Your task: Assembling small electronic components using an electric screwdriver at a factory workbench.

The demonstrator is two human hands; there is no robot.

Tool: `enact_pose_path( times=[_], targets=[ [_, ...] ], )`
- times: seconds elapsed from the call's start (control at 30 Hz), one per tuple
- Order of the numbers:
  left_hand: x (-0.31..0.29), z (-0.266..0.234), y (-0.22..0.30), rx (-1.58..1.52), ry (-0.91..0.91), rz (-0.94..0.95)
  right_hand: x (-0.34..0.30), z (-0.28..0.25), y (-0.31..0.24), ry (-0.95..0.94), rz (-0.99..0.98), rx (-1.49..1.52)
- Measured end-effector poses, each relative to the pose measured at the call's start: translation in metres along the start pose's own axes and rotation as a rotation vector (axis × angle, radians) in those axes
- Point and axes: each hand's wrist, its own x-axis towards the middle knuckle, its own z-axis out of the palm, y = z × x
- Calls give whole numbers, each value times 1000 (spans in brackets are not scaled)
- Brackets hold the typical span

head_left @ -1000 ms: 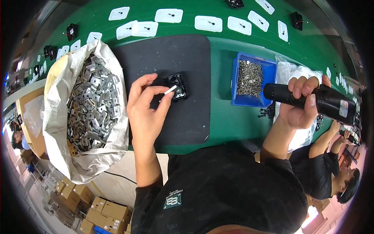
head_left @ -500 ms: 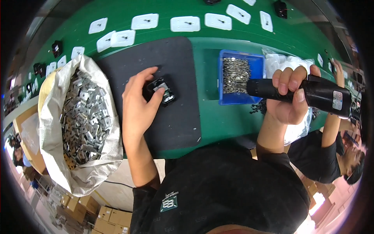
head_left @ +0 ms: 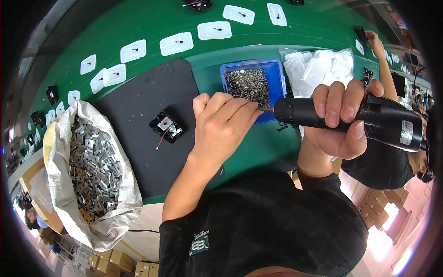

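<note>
My right hand (head_left: 339, 122) is wrapped round a black electric screwdriver (head_left: 392, 121), which lies level with its tip toward the left. My left hand (head_left: 224, 124) is closed, its fingertips pinched at the bit (head_left: 266, 109) of the screwdriver; anything else between them is hidden. Just behind the fingers stands a blue bin (head_left: 278, 83) of small metal screws (head_left: 249, 83). To the left, on a dark mat (head_left: 138, 99), rests a black plastic housing (head_left: 167, 126) with a metal plate, a bit of circuit board and red and white wires; neither hand touches it.
An open white woven sack (head_left: 124, 207) of metal plates (head_left: 97, 166) stands left of the mat. White plastic covers (head_left: 176, 44) line the green belt (head_left: 152, 23) at the back. A clear bag of white parts (head_left: 318, 67) lies right of the bin. A co-worker's arm (head_left: 385, 69) reaches in at right.
My left hand has left the black housing and moved right to the screwdriver's bit. The housing now lies alone on the mat. The view has shifted, and the belt's covers appear farther left.
</note>
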Motion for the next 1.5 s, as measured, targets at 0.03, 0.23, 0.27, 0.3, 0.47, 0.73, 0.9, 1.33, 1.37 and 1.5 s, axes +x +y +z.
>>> enact_pose_path(
  times=[0.03,0.23,0.27,0.3,0.47,0.73,0.9,1.33,1.37,1.5],
  targets=[
    [1,1,0,-4,-6,6,-1,-2,-1,41,-19,-13],
    [-1,-1,0,-68,50,18,1,-6,-12,75,-63,14],
    [-5,-1,-2,-146,48,18,2,-6,-13,14,-40,50],
    [-8,-2,-3,-225,44,16,2,-6,-14,-44,-16,85],
    [-12,-7,-2,-259,85,17,0,2,-10,-88,45,132],
    [-19,-12,-6,-203,142,88,-5,16,-6,-13,116,52],
    [-24,-26,-13,-78,58,124,-3,24,3,-120,109,55],
    [-88,-87,-63,209,-76,-476,-5,89,84,-61,137,83],
    [-89,-86,-64,197,-113,-475,-4,92,88,-98,137,73],
    [-85,-86,-65,144,-57,-447,-3,102,101,-181,134,59]
  ],
)
